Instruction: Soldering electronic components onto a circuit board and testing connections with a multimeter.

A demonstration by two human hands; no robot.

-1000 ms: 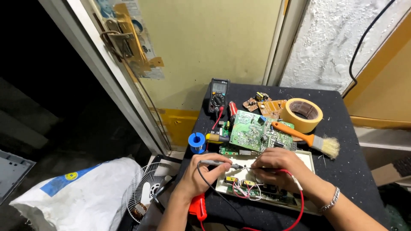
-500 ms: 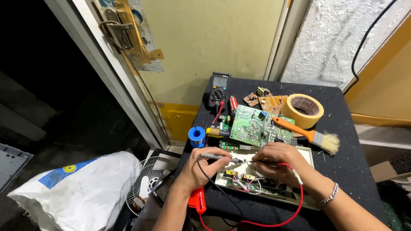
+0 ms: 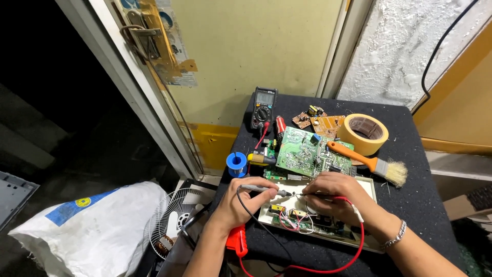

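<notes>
My left hand (image 3: pixel 245 201) grips a black test probe (image 3: pixel 266 190), its tip pointing right onto a circuit board in a white case (image 3: pixel 370 185). My right hand (image 3: pixel 335 197) holds a second probe with a red lead (image 3: pixel 360 238), its tip meeting the same spot on the board. The black lead (image 3: pixel 256 225) loops down from the left probe. A multimeter (image 3: pixel 264 106) lies at the far side of the black table (image 3: pixel 410 149).
A green circuit board (image 3: pixel 302 151) lies behind my hands, with a small brown board (image 3: pixel 325 123), a roll of tape (image 3: pixel 365 134), an orange-handled brush (image 3: pixel 369 163) and a blue solder spool (image 3: pixel 236 163). A white sack (image 3: pixel 87 225) and fan grille (image 3: pixel 177 225) lie on the floor at left.
Both hands have stayed on the board with the probes; the probe tips shifted slightly. The view has tilted a little, and the red lead now loops lower.
</notes>
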